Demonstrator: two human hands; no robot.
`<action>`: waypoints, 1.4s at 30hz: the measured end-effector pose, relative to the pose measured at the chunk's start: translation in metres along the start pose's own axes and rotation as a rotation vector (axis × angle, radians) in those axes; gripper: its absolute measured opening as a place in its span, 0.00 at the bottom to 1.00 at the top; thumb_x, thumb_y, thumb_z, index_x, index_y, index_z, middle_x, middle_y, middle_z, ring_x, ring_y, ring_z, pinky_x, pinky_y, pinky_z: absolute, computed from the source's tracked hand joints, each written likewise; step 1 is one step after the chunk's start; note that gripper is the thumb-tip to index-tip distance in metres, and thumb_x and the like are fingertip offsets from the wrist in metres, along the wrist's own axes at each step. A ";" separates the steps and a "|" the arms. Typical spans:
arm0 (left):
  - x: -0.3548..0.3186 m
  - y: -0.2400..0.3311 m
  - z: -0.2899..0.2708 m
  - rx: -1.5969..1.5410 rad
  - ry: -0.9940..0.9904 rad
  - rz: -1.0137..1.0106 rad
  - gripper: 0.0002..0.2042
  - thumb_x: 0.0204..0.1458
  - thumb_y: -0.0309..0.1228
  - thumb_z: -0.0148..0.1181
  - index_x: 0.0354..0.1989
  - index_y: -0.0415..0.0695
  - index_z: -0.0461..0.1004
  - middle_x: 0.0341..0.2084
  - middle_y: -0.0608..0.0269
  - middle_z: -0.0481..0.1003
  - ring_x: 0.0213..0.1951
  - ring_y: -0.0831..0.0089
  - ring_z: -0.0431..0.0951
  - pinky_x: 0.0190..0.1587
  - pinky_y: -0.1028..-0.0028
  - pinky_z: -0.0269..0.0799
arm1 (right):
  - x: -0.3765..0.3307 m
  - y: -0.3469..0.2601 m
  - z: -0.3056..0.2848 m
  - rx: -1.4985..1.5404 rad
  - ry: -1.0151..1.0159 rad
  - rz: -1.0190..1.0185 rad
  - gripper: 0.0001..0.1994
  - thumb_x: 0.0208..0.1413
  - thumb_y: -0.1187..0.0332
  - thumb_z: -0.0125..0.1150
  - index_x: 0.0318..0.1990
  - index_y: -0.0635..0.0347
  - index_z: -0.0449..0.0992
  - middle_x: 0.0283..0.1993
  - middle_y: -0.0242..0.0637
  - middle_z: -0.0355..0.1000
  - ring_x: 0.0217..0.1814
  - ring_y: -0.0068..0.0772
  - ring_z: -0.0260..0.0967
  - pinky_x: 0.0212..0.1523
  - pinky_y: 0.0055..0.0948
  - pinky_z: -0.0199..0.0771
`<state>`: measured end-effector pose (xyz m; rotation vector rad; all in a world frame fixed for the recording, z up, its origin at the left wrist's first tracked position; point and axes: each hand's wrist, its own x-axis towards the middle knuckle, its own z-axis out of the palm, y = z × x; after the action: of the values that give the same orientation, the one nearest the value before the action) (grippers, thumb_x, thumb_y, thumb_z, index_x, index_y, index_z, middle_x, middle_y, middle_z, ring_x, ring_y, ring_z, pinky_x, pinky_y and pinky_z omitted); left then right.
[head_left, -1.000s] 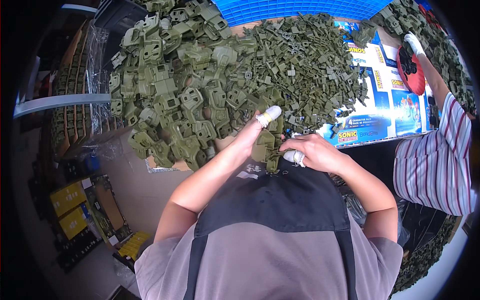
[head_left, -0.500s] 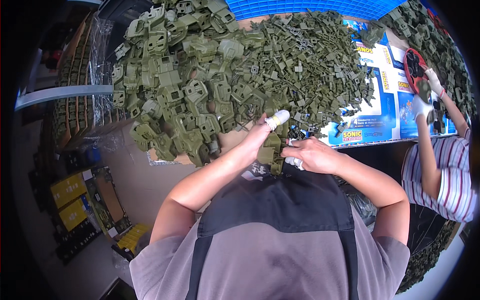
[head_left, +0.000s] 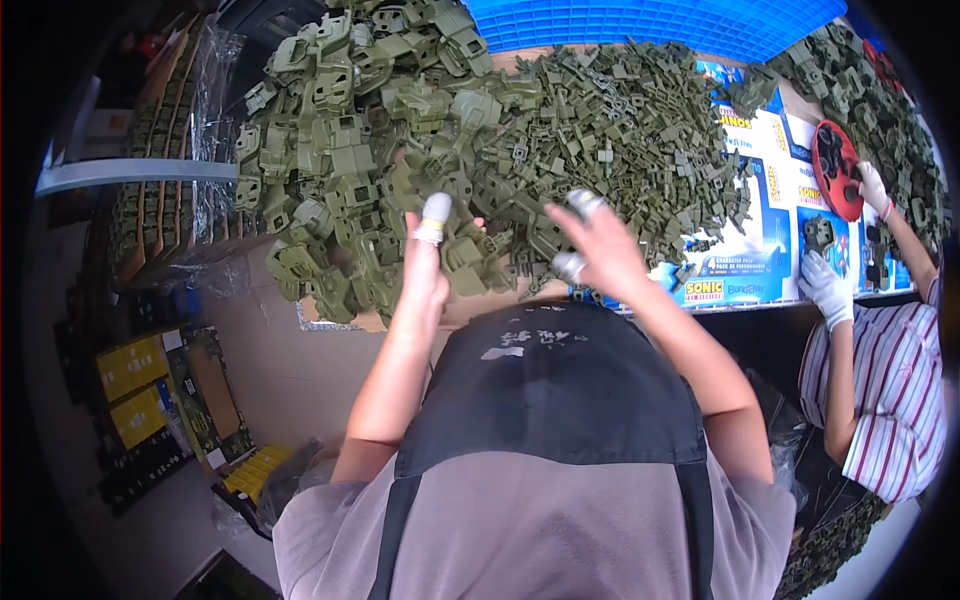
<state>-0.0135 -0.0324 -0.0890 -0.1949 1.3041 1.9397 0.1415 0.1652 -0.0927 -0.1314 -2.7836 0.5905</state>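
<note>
Both hands over olive plastic parts pile (head_left: pixel 420 130): left hand (head_left: pixel 425 262) and right hand (head_left: pixel 597 245) spread, empty. Sorting step; next move likely needs clean pinch on single piece.

plastic parts (head_left: pixel 480 130) heaped on table (head_left: pixel 340 318), crate (head_left: pixel 640 22) behind

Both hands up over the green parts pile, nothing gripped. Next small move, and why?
Probably lower the left hand onto one large olive housing by its fingertips and pinch it. Both hands hover open; the right hand is over the smaller flat pieces, so nothing is held.
</note>
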 end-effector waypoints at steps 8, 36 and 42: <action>-0.014 0.017 0.011 0.249 -0.111 0.336 0.27 0.57 0.37 0.49 0.63 0.50 0.47 0.56 0.60 0.60 0.53 0.65 0.67 0.55 0.64 0.65 | -0.009 0.006 0.026 0.531 -0.083 0.371 0.35 0.46 0.75 0.52 0.65 0.48 0.51 0.60 0.51 0.57 0.61 0.48 0.56 0.59 0.36 0.58; -0.009 -0.007 0.045 -0.090 -0.171 0.416 0.46 0.43 0.33 0.66 0.64 0.45 0.36 0.57 0.56 0.55 0.50 0.67 0.68 0.49 0.69 0.68 | 0.002 -0.042 -0.011 1.713 -0.146 0.761 0.29 0.51 0.70 0.60 0.61 0.57 0.58 0.44 0.29 0.64 0.42 0.19 0.62 0.43 0.21 0.65; -0.051 0.053 0.082 1.522 -0.289 1.069 0.49 0.39 0.48 0.64 0.66 0.45 0.39 0.56 0.46 0.56 0.58 0.53 0.57 0.64 0.57 0.43 | -0.005 -0.015 -0.052 0.616 -0.193 0.379 0.30 0.45 0.64 0.64 0.58 0.58 0.62 0.53 0.54 0.66 0.55 0.50 0.64 0.54 0.37 0.64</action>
<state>0.0088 0.0016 0.0135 1.6993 2.4854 0.9525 0.1615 0.1706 -0.0425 -0.4905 -2.6156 1.5919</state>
